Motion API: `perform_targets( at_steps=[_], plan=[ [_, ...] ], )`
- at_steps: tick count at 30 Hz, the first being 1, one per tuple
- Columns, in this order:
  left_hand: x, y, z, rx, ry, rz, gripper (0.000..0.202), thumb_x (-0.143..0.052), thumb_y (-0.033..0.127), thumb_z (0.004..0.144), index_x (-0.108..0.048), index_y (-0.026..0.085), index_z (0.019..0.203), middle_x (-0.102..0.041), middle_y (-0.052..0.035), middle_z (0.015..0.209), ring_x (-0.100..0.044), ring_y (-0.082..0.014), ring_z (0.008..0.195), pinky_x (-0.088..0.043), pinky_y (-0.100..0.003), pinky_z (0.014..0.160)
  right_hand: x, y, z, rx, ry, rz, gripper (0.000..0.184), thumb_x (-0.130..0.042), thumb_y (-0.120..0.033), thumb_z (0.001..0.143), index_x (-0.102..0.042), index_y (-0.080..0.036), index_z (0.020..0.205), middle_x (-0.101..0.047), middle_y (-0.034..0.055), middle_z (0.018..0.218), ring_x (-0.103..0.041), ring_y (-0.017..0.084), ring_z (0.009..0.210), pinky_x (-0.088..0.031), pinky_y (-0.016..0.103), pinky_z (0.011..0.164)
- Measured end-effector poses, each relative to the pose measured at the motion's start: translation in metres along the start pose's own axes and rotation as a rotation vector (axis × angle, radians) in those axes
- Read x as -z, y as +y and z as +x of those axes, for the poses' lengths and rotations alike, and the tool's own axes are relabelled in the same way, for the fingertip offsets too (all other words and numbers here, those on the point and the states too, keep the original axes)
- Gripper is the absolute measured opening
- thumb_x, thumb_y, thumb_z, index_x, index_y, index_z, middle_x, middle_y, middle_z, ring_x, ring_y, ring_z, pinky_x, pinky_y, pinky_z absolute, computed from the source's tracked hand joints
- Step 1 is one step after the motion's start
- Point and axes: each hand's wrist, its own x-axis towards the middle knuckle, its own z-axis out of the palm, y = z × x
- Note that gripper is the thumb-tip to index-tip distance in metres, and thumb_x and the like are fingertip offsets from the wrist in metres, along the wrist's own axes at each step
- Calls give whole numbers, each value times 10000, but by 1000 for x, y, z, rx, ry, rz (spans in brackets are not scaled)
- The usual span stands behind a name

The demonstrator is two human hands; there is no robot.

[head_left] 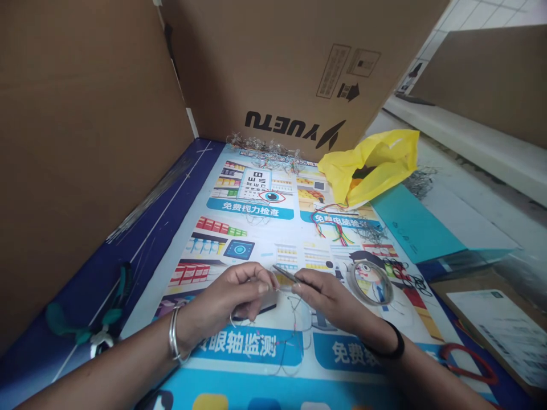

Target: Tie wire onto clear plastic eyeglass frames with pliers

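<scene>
My left hand (pixel 233 293), with silver bangles at the wrist, is closed in a pinch on a thin wire piece (pixel 290 319) that loops down over the printed poster (pixel 256 222). My right hand (pixel 331 296), a black band at its wrist, grips slim metal tweezers (pixel 287 274) whose tip points left towards my left fingertips. Both hands hover close together just above the poster, near its front half.
Cardboard walls (pixel 85 142) stand left and behind. A yellow plastic bag (pixel 371 162), coloured wires (pixel 337 230), a clear tape roll (pixel 371 280), green-handled pliers (pixel 102 330), a red ring (pixel 468 361) and a wire pile (pixel 265 149) lie around.
</scene>
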Motion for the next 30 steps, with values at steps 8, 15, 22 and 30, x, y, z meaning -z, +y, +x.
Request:
perform_targets(
  at_steps=[8,15,22,30],
  plan=[
    [-4,4,5,75,218,151,97,-523,254,820,-560,168,793,-495,43,492,-339,-63,411,-203,-191,396,1,6,-2,52,344,-265,224,-398,-333,894,-480,-192,741,-508,6,662,-445,124,599,-325,253,538],
    [-4,5,6,161,192,248,102,-507,243,798,-571,164,794,-508,36,477,-405,-76,419,-254,-192,406,-10,13,-5,279,274,-427,179,-434,-305,894,-514,-175,799,-534,48,739,-470,156,688,-354,267,596],
    [2,4,5,179,50,192,101,-557,255,798,-574,155,807,-580,18,587,-521,-78,501,-353,-166,443,-12,17,-4,329,287,-523,210,-428,-308,899,-549,-165,804,-545,62,754,-466,165,720,-364,281,632],
    [5,7,4,177,-14,176,160,-565,255,801,-610,123,878,-641,-67,860,-632,-155,722,-485,-255,605,-13,24,-3,266,291,-450,198,-431,-312,895,-517,-177,780,-531,45,735,-466,156,695,-349,271,607]
  ],
)
